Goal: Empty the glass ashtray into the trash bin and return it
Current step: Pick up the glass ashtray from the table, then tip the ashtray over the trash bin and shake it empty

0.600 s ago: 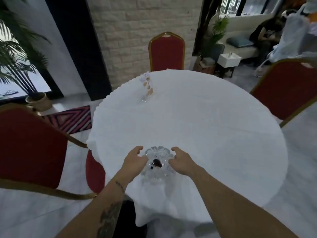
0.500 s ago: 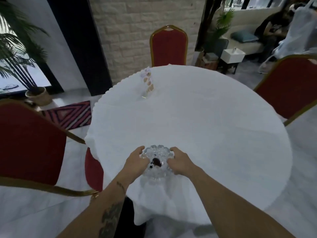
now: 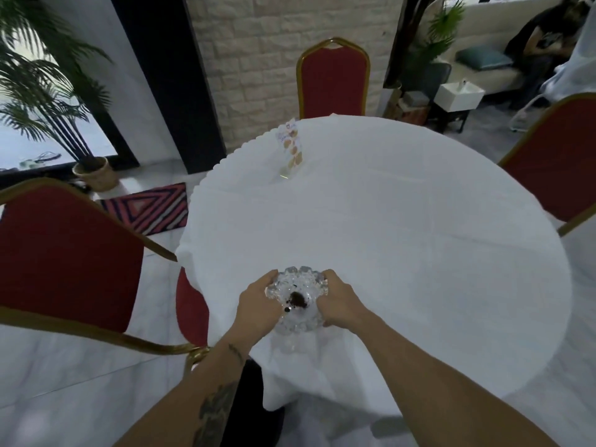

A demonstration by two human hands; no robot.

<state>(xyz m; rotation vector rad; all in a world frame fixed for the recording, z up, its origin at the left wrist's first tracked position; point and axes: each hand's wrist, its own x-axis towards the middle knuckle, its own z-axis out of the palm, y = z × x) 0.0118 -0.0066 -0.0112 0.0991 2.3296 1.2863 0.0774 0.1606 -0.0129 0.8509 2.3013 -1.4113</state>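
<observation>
Head-camera footage showed the glass ashtray (image 3: 296,301) gripped between two bare hands near the front edge of a round table draped in a white tablecloth (image 3: 403,246). The left hand (image 3: 258,301) was wrapped around the ashtray's left rim, its thumb laid over the upper edge, while the right hand (image 3: 338,303) was closed on the right rim in the same manner. Whether the ashtray was lifted clear of the cloth or resting on it could not be told, though a faint shadow was seen on the cloth just below it.

Inside the ashtray, a dark clump of ash (image 3: 298,298) was seen at the centre of the bowl, with one or two smaller dark specks just to its lower left. The scalloped cut-glass rim was visible between the two hands at the top and bottom.

One ashtray was counted, and one table. A single upright card stand (image 3: 291,150) printed with orange shapes was placed toward the far left of the tabletop, well apart from the ashtray. Three red chairs with gold frames were counted: one (image 3: 333,82) behind the table at the far side, one (image 3: 64,259) at the left, and one (image 3: 561,162) at the right. One potted palm (image 3: 48,91) was seen in the upper left, beside a striped rug (image 3: 151,208) on the floor.
</observation>
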